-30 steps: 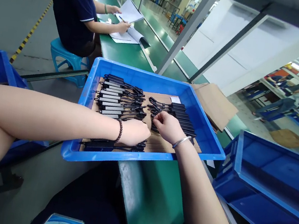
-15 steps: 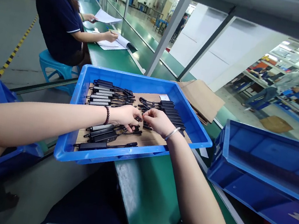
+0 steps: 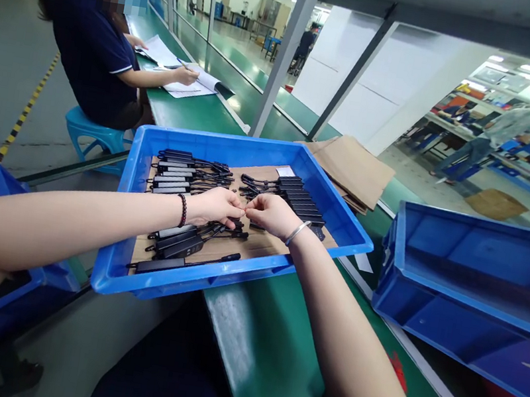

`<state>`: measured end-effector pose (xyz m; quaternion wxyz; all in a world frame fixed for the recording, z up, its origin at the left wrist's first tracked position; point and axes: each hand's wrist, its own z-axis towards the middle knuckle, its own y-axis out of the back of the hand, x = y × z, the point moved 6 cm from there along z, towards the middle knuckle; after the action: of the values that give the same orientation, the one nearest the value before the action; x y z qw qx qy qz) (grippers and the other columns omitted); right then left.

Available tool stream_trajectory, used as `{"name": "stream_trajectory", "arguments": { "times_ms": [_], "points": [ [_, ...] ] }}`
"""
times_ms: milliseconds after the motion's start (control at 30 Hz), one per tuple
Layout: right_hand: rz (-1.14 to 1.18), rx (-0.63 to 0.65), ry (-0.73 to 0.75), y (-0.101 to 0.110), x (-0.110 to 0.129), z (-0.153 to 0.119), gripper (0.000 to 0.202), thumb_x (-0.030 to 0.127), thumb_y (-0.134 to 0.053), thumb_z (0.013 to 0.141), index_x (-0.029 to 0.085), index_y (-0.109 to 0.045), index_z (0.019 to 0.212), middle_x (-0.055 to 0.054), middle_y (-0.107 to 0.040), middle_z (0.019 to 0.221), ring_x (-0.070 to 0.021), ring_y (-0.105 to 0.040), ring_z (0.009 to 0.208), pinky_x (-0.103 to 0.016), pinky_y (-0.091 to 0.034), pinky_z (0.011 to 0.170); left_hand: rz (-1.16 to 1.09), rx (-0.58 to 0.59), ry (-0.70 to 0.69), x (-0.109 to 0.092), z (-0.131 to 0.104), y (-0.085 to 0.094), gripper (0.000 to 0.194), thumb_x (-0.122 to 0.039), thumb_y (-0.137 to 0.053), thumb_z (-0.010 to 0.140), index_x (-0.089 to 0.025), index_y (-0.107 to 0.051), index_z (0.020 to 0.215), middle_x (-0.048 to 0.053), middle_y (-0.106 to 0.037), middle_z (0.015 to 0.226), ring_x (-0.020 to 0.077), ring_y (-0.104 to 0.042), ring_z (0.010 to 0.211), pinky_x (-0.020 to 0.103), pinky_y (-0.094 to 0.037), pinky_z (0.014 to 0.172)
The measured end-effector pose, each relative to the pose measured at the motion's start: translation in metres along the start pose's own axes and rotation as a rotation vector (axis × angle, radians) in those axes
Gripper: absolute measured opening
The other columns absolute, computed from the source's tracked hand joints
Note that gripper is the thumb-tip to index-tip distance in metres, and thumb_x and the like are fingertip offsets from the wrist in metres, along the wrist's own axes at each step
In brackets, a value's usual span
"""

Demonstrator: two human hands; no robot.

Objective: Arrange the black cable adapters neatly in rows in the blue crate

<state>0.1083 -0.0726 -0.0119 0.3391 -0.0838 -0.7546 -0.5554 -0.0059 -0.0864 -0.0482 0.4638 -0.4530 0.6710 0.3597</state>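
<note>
Both hands — left hand (image 3: pixel 216 205), right hand (image 3: pixel 270 213) — have drawn together mid-tray.

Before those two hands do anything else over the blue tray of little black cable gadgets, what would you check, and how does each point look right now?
1. Both hands over the tray: ok. The left hand and right hand meet fingertip to fingertip above the blue tray.
2. Grip on a piece: cannot tell. The fingers hide what they pinch.
3. Far rows tidy: ok. The left row of adapters and right row lie stacked in order.
4. Near pieces tidy: not ok. The loose adapters lie askew, cables crossing.
5. Tray support: not ok. Its near-left corner overhangs the green bench.
</note>
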Motion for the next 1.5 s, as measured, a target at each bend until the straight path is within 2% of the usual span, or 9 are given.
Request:
{"name": "stream_trajectory", "arguments": {
  "times_ms": [233,433,633,867,1000,1133,1300,1400,1500],
  "points": [
    [-0.118,0.047,-0.038,-0.003,0.003,0.000,0.008,0.018,-0.052,0.069,0.013,-0.058,0.071,-0.002,-0.060,0.062,-0.0080,-0.048,0.052,-0.018,-0.034,0.050,0.069,0.041,0.013,-0.001,0.000,-0.002,0.010,-0.014,-0.065,0.062,-0.011,-0.062,0.071,0.000,-0.059,0.069,0.0058,-0.054,0.053,0.018,-0.046,0.052],
    [0.216,0.201,-0.177,-0.013,-0.004,-0.003,0.010,0.007,-0.053,0.067,0.013,-0.048,0.061,0.001,-0.050,0.049,-0.0065,-0.042,0.042,-0.018,-0.035,0.044,0.096,0.099,-0.021,-0.008,-0.008,-0.007,0.016,-0.015,-0.067,0.061,-0.010,-0.062,0.074,0.003,-0.062,0.071,0.0053,-0.054,0.053,0.018,-0.044,0.053],
    [0.626,0.132,-0.381,-0.013,-0.008,-0.005,0.017,0.002,-0.042,0.078,0.011,-0.050,0.067,-0.003,-0.056,0.053,-0.0087,-0.053,0.046,-0.019,-0.045,0.048,0.058,0.104,-0.053,-0.007,-0.004,-0.004,0.021,-0.024,-0.068,0.063,-0.011,-0.061,0.078,0.003,-0.062,0.078,0.0079,-0.057,0.065,0.023,-0.049,0.065],
    [0.650,0.071,-0.281,-0.007,-0.014,-0.002,0.023,-0.010,-0.050,0.066,0.011,-0.051,0.074,-0.003,-0.061,0.063,-0.0085,-0.057,0.053,-0.019,-0.050,0.056,0.188,0.075,-0.034,-0.010,-0.010,-0.006,0.016,-0.016,-0.063,0.068,-0.010,-0.056,0.081,0.004,-0.062,0.075,0.0078,-0.058,0.057,0.021,-0.049,0.057],
    [0.556,0.029,-0.196,0.001,-0.008,-0.004,0.018,-0.005,-0.044,0.074,0.011,-0.050,0.079,-0.004,-0.060,0.068,-0.0068,-0.056,0.055,-0.017,-0.047,0.052,0.298,0.080,-0.034,-0.006,-0.009,-0.010,0.017,-0.011,-0.056,0.071,-0.012,-0.054,0.088,0.004,-0.063,0.077,0.0099,-0.061,0.057,0.020,-0.049,0.054],
    [0.405,0.093,-0.105,0.002,-0.002,-0.005,0.006,0.012,-0.046,0.081,0.014,-0.051,0.085,-0.003,-0.059,0.072,-0.0060,-0.051,0.053,-0.016,-0.041,0.046,0.399,0.173,-0.071,-0.001,-0.005,-0.015,0.016,-0.010,-0.047,0.075,-0.014,-0.058,0.087,0.003,-0.063,0.078,0.0093,-0.061,0.056,0.017,-0.047,0.052],
    [0.270,0.147,-0.015,0.002,-0.011,-0.002,0.025,0.040,-0.050,0.081,0.015,-0.053,0.081,0.000,-0.053,0.066,-0.0062,-0.042,0.053,-0.017,-0.035,0.047,0.519,0.298,-0.088,0.004,-0.002,-0.023,0.023,-0.012,-0.045,0.076,-0.018,-0.058,0.094,0.000,-0.062,0.068,0.0091,-0.059,0.049,0.016,-0.045,0.048],
    [0.212,0.109,0.012,0.006,-0.015,-0.001,0.028,0.042,-0.051,0.081,0.015,-0.055,0.085,0.000,-0.049,0.066,-0.0064,-0.038,0.054,-0.018,-0.032,0.048,0.538,0.294,-0.047,0.006,0.000,-0.022,0.026,-0.014,-0.046,0.075,-0.018,-0.056,0.099,0.001,-0.064,0.071,0.0101,-0.060,0.048,0.017,-0.045,0.046],
    [0.202,0.176,-0.034,0.002,-0.017,-0.004,0.028,0.040,-0.051,0.081,0.014,-0.057,0.089,0.000,-0.049,0.066,-0.0071,-0.038,0.055,-0.019,-0.033,0.049,0.553,0.273,-0.003,0.007,0.002,-0.020,0.025,-0.015,-0.048,0.074,-0.015,-0.055,0.097,0.003,-0.064,0.069,0.0129,-0.061,0.051,0.019,-0.045,0.046]
  ]
}}
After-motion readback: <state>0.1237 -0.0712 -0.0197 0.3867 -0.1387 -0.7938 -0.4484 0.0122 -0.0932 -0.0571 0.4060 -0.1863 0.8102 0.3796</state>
